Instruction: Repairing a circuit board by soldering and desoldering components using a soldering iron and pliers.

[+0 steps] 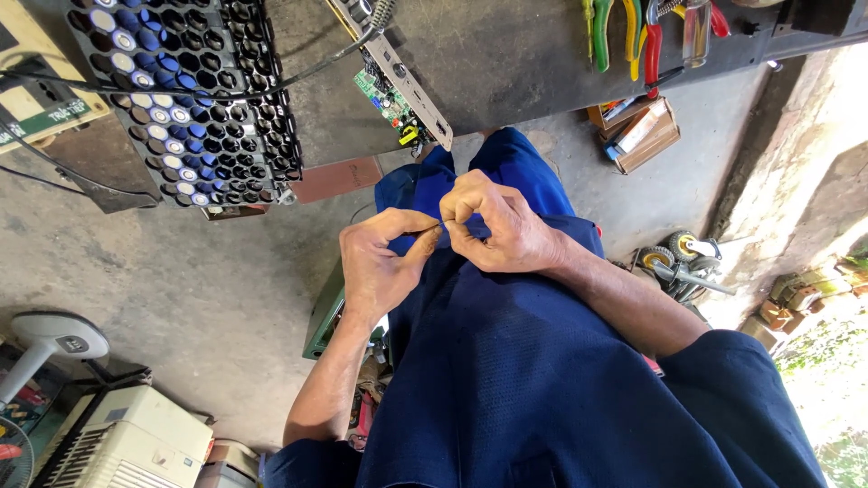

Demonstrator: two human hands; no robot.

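I count my two hands — left hand [384, 262] and right hand [497, 226] — mid-frame. Upper left, one black cell holder [194, 95]; top centre, one circuit board [391, 99]; lower left, one fan [54, 339].

Between the fingertips of your left hand [380, 262] and right hand [497, 226] sits a thin item, too small to identify. The black cell holder [194, 99] is cut off by the top edge, as are the pliers [633, 32]. The fan [50, 339] and white appliance [122, 443] run off the left and bottom edges. Your blue shirt [533, 380] hides your lap
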